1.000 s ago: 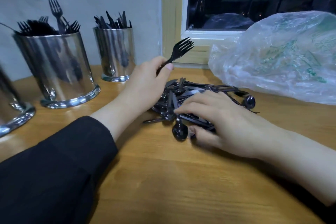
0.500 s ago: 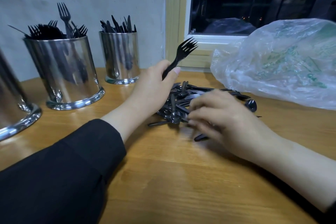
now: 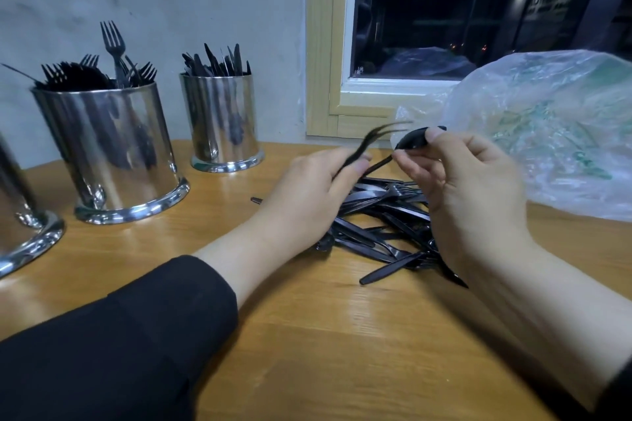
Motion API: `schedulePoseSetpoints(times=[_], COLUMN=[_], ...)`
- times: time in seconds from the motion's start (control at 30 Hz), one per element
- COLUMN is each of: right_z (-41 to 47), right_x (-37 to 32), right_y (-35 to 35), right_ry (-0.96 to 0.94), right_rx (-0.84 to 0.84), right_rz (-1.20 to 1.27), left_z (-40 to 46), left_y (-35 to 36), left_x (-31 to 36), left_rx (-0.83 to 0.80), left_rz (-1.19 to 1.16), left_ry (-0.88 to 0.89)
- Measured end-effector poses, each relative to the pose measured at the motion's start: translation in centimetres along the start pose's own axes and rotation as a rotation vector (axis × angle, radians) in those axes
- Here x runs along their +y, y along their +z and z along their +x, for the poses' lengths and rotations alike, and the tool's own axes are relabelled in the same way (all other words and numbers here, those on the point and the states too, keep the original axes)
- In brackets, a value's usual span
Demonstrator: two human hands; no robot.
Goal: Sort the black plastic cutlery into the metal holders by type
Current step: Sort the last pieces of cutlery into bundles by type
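Pinching a black fork (image 3: 371, 141) by its handle in my left hand (image 3: 307, 191), tines blurred and pointing up-right, while my right hand (image 3: 468, 188) nips a spoon (image 3: 415, 143) at the bowl between thumb and fingertips, both just above the loose cutlery pile (image 3: 379, 225) on the wooden table (image 3: 307, 335). Judging by look, these are featherlight, thin, glossy and springy, so I'd take handles mid-length, not slick bowls. Fork holder (image 3: 109, 147) and knife holder (image 3: 222, 120) stand well to the left.
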State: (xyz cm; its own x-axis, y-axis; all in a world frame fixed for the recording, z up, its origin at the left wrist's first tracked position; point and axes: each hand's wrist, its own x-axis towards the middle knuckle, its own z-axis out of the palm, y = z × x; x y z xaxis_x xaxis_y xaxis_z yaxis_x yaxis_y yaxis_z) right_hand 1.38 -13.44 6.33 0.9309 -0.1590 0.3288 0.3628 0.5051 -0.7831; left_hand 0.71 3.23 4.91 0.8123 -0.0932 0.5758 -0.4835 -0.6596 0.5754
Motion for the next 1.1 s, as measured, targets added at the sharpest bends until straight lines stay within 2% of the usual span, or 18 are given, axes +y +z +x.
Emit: schedulePoseSetpoints(times=[0.13, 0.2, 0.23, 0.3, 0.37, 0.4, 0.47, 0.53, 0.67, 0.77, 0.83, 0.9, 1.0, 1.1], right_z=[0.0, -0.1, -0.1, -0.3, -0.9, -1.3, -1.8, -2.0, -1.6, -1.2, -1.0, -1.1, -1.2, -0.8], right_x=[0.8, 1.1, 1.2, 1.4, 1.5, 1.7, 2.2, 2.9, 4.0, 4.6, 4.0, 2.5, 0.3, -0.3], right_y=[1.7, 1.7, 1.4, 0.4, -0.3, -0.4, -0.2, -0.1, -0.5, -0.7, -0.4, 0.1, 0.4, 0.5], right_ry=[0.097, 0.119, 0.099, -0.073, -0.298, -0.356, -0.352, -0.373, -0.445, -0.571, -0.68, -0.713, -0.538, -0.236], right_rx=[0.051, 0.008, -0.038, -0.208, -0.5, -0.668, -0.924, -1.013, -0.979, -0.903, -0.798, -0.622, -0.336, -0.202], right_rz=[0.195, 0.125, -0.013, -0.535, -1.032, -1.182, -1.341, -1.44, -1.521, -1.505, -1.429, -1.246, -0.908, -0.542], left_z=[0.2, 0.4, 0.5, 0.8, 1.3, 1.5, 1.7, 1.8, 1.7, 1.5, 1.5, 1.3, 1.1, 1.1], left_y=[0.1, 0.0, -0.2, -1.2, -2.5, -3.1, -3.9, -4.2, -4.3, -4.3, -4.3, -4.2, -4.0, -3.3], left_x=[-0.8, -1.1, -1.2, -1.5, -2.2, -2.6, -3.3, -3.8, -3.7, -3.3, -3.1, -3.0, -2.6, -2.4], left_rx=[-0.018, 0.007, 0.03, 0.113, 0.203, 0.236, 0.272, 0.29, 0.251, 0.209, 0.203, 0.199, 0.176, 0.166], left_rz=[0.085, 0.117, 0.105, 0.055, 0.05, 0.055, 0.042, 0.021, -0.026, -0.024, -0.031, -0.043, -0.115, -0.108], left_ry=[0.088, 0.088, 0.06, -0.03, -0.1, -0.119, -0.155, -0.193, -0.213, -0.195, -0.179, -0.165, -0.16, -0.117])
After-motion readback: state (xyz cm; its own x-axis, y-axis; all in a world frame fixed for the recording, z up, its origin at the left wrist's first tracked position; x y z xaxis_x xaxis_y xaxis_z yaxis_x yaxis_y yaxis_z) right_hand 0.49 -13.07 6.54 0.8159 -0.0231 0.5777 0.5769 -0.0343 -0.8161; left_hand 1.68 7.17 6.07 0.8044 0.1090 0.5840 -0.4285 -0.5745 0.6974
